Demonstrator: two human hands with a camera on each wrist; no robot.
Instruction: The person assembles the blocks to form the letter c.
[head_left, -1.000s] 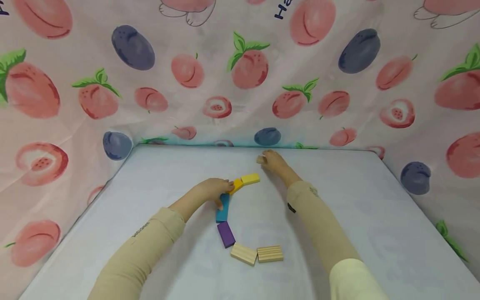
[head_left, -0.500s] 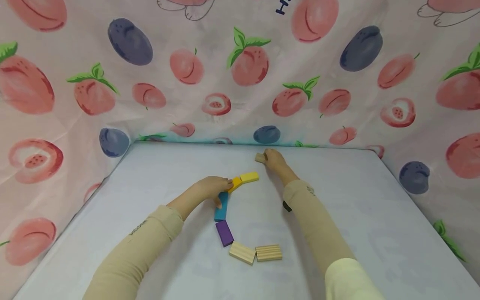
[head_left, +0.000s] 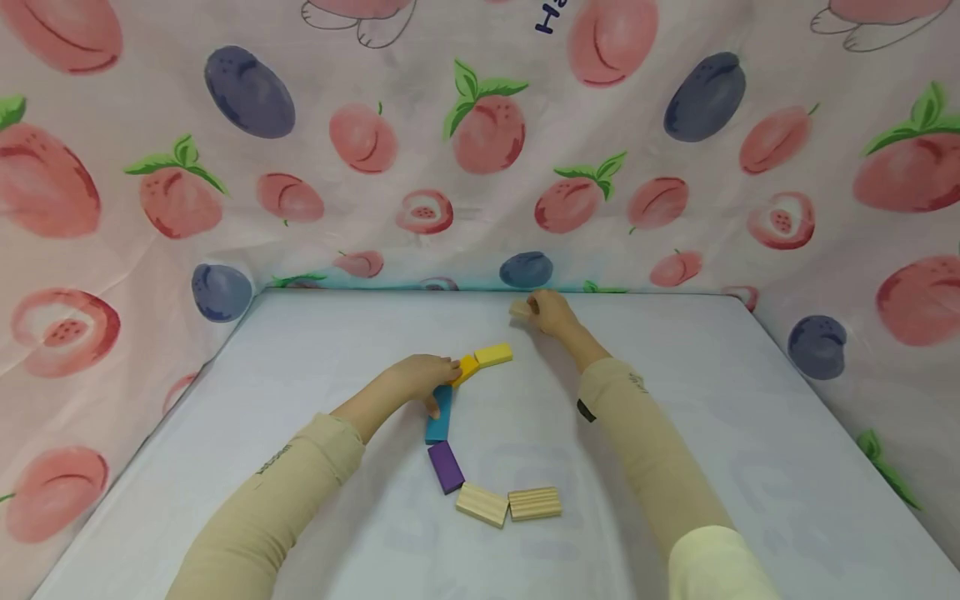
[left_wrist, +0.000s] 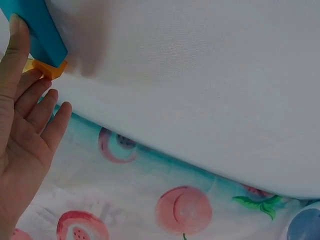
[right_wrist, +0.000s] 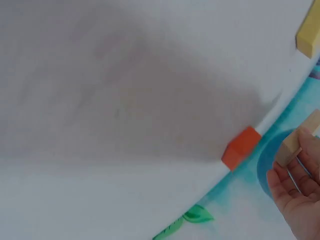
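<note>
In the head view, my left hand (head_left: 423,377) rests at the upper left of a curved row of blocks. Its thumb touches the blue block (head_left: 438,421), and its fingertips meet the orange block (left_wrist: 49,70), as the left wrist view shows. Beyond the orange one lies a yellow block (head_left: 493,355). Near the table's back edge, my right hand (head_left: 553,313) pinches a plain wooden block (right_wrist: 289,149) between thumb and fingers, apart from the row. A red-orange block (right_wrist: 241,148) lies close to that hand in the right wrist view; I cannot make it out in the head view.
Below the blue block, a purple block (head_left: 446,467) and two wooden blocks, one smooth (head_left: 482,505) and one grooved (head_left: 535,503), continue the curve on the white tabletop (head_left: 360,517). A fruit-print cloth (head_left: 420,167) hangs behind and beside the table.
My right hand has shifted slightly toward the back edge, still holding the wooden block. The left hand stays on the blue and orange blocks. The head view has shifted a little.
</note>
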